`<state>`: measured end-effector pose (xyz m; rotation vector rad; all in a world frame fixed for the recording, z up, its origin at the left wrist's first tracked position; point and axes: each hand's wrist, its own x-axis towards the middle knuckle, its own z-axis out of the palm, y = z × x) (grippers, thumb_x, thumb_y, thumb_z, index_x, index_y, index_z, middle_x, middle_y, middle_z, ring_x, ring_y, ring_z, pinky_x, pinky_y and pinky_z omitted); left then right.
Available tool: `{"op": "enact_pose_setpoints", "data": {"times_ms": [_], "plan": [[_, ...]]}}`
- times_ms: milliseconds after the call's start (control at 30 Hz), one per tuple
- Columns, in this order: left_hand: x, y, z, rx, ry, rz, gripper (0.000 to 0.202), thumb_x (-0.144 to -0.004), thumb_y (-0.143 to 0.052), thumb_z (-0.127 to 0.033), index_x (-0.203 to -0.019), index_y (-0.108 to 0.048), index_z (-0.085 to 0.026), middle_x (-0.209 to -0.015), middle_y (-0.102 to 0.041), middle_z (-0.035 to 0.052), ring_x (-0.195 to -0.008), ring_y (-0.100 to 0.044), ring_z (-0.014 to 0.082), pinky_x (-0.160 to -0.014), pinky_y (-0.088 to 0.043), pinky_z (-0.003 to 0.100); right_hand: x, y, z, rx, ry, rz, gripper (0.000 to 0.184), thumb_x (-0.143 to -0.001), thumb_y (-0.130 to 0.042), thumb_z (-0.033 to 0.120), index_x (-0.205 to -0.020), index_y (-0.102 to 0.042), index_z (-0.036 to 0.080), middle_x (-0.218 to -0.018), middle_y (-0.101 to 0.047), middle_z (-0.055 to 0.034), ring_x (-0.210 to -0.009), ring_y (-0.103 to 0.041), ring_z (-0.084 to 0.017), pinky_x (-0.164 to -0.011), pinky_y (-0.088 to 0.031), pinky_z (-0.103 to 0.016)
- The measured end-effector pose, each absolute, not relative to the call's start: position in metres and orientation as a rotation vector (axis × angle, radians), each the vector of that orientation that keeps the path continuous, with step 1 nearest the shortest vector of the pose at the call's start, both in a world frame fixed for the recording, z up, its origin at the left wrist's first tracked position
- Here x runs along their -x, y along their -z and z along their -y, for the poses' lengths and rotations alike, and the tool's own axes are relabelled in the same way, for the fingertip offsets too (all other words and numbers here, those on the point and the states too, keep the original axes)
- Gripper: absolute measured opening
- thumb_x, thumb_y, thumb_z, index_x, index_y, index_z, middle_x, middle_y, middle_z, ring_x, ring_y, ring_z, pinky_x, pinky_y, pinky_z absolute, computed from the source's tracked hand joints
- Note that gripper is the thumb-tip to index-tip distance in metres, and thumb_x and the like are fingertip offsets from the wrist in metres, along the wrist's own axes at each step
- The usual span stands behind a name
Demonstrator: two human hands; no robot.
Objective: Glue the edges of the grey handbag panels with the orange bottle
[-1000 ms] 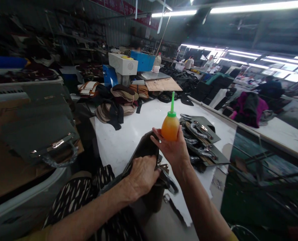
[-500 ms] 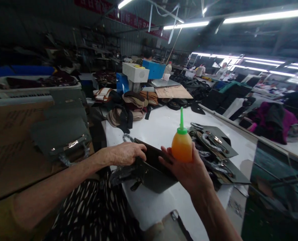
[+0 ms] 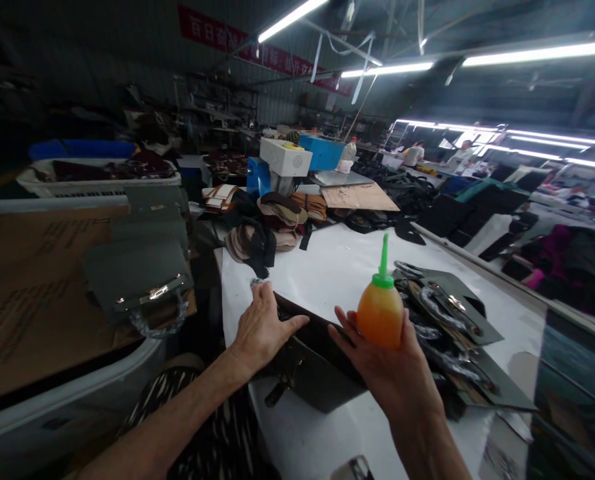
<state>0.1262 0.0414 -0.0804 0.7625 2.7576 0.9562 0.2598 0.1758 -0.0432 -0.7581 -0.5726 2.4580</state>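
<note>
A squeeze bottle (image 3: 380, 313) of orange liquid, with a green cap and a long green nozzle, stands upright in my right hand (image 3: 397, 370). Its base sits in the palm, with the thumb at one side and the fingertips spread at the other. Behind those fingers lies a dark green handbag (image 3: 322, 380) with its mouth open. My left hand (image 3: 262, 330) grips the handbag's left end, thumb stretched over the opening and fingers bent over the far edge. A dark strap tab (image 3: 277, 393) hangs from the bag's near side.
Several dark green bag pieces with plastic-wrapped handles (image 3: 452, 313) are piled to the right on the white table (image 3: 327, 267). Similar green pieces (image 3: 142, 267) lie on a cardboard box (image 3: 42, 287) at left. Folded fabric bundles (image 3: 262, 233) and a white-and-blue machine (image 3: 287, 160) stand at the back.
My left hand has turned, its fingers now pointing away over the bag's end and its thumb stretched out. The bottle stays in my right hand. The whole view has shifted slightly.
</note>
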Motion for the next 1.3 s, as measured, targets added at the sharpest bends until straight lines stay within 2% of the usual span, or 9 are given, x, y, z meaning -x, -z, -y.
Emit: {"op": "enact_pose_setpoints", "data": {"times_ms": [167,433,500,600,667,867,1100,1233,1300], "plan": [[-0.123,0.075,-0.064,-0.678,-0.865,-2.705,0.080,-0.073,-0.065,-0.065,-0.118,-0.042,-0.003,-0.119,-0.051,0.0248,-0.118,-0.047,0.0385,-0.098,-0.040,0.042,-0.262,0.046,-0.174,0.730,-2.438,0.632,0.038,-0.075,-0.069,0.054,-0.094,-0.066,0.021,-0.086,-0.067,-0.0074,-0.111,-0.057,-0.036,-0.093,-0.045,-0.057],[-0.095,0.066,-0.068,-0.846,-0.472,-2.656,0.043,-0.063,-0.068,-0.011,-0.104,-0.058,-0.007,-0.106,-0.061,0.0174,-0.099,-0.059,0.0284,-0.080,-0.048,0.030,-0.266,0.049,-0.185,0.676,-2.425,0.701,0.041,-0.069,-0.076,0.051,-0.100,-0.064,0.027,-0.092,-0.068,-0.0043,-0.107,-0.060,-0.035,-0.092,-0.045,-0.059],[-0.086,0.062,-0.066,-0.871,-0.411,-2.641,0.026,-0.061,-0.064,-0.003,-0.085,-0.063,-0.011,-0.090,-0.066,0.0154,-0.089,-0.061,0.0294,-0.076,-0.048,0.033,-0.267,0.052,-0.187,0.654,-2.445,0.700,0.046,-0.069,-0.077,0.050,-0.106,-0.063,0.027,-0.095,-0.068,-0.0055,-0.109,-0.060,-0.036,-0.092,-0.045,-0.059],[-0.080,0.061,-0.058,-0.878,-0.387,-2.714,0.015,-0.066,-0.059,-0.001,-0.074,-0.064,-0.012,-0.092,-0.066,0.0181,-0.102,-0.056,0.0350,-0.088,-0.042,0.042,-0.268,0.054,-0.187,0.640,-2.472,0.680,0.048,-0.069,-0.078,0.047,-0.110,-0.062,0.028,-0.099,-0.068,-0.0063,-0.110,-0.059,-0.037,-0.090,-0.046,-0.061],[-0.078,0.068,-0.051,-0.892,-0.418,-2.725,0.017,-0.068,-0.057,-0.001,-0.075,-0.065,-0.014,-0.095,-0.067,0.0168,-0.108,-0.053,0.0354,-0.092,-0.040,0.044,-0.268,0.054,-0.185,0.643,-2.493,0.660,0.044,-0.071,-0.077,0.047,-0.108,-0.062,0.029,-0.097,-0.067,-0.0058,-0.110,-0.059,-0.037,-0.090,-0.046,-0.061],[-0.071,0.100,-0.037,-0.921,-0.749,-2.505,0.034,-0.070,-0.047,0.003,-0.085,-0.070,-0.017,-0.084,-0.070,0.0040,-0.085,-0.065,0.0180,-0.074,-0.048,0.023,-0.268,0.052,-0.182,0.679,-2.472,0.631,0.042,-0.071,-0.077,0.047,-0.106,-0.062,0.029,-0.101,-0.066,-0.0058,-0.110,-0.058,-0.038,-0.090,-0.046,-0.062],[-0.070,0.108,-0.037,-0.862,-0.964,-2.420,0.044,-0.061,-0.044,0.009,-0.092,-0.068,-0.011,-0.091,-0.069,0.0099,-0.096,-0.063,0.0241,-0.084,-0.046,0.029,-0.266,0.047,-0.180,0.724,-2.412,0.672,0.047,-0.077,-0.070,0.052,-0.110,-0.059,0.020,-0.092,-0.067,-0.0087,-0.109,-0.059,-0.037,-0.091,-0.048,-0.060],[-0.069,0.099,-0.020,-0.811,-1.052,-2.161,0.038,-0.070,-0.055,-0.009,-0.109,-0.058,-0.011,-0.086,-0.068,0.0066,-0.079,-0.065,0.0234,-0.064,-0.050,0.026,-0.265,0.044,-0.174,0.729,-2.375,0.722,0.048,-0.077,-0.070,0.053,-0.112,-0.059,0.022,-0.092,-0.067,-0.0062,-0.104,-0.062,-0.033,-0.092,-0.047,-0.059],[-0.075,0.090,-0.010,-0.783,-1.123,-2.138,0.048,-0.072,-0.061,-0.022,-0.118,-0.051,-0.011,-0.098,-0.066,0.0093,-0.087,-0.064,0.0262,-0.070,-0.052,0.031,-0.264,0.043,-0.172,0.730,-2.366,0.739,0.047,-0.076,-0.070,0.053,-0.111,-0.060,0.022,-0.091,-0.067,-0.0060,-0.103,-0.063,-0.032,-0.093,-0.046,-0.058]]}}
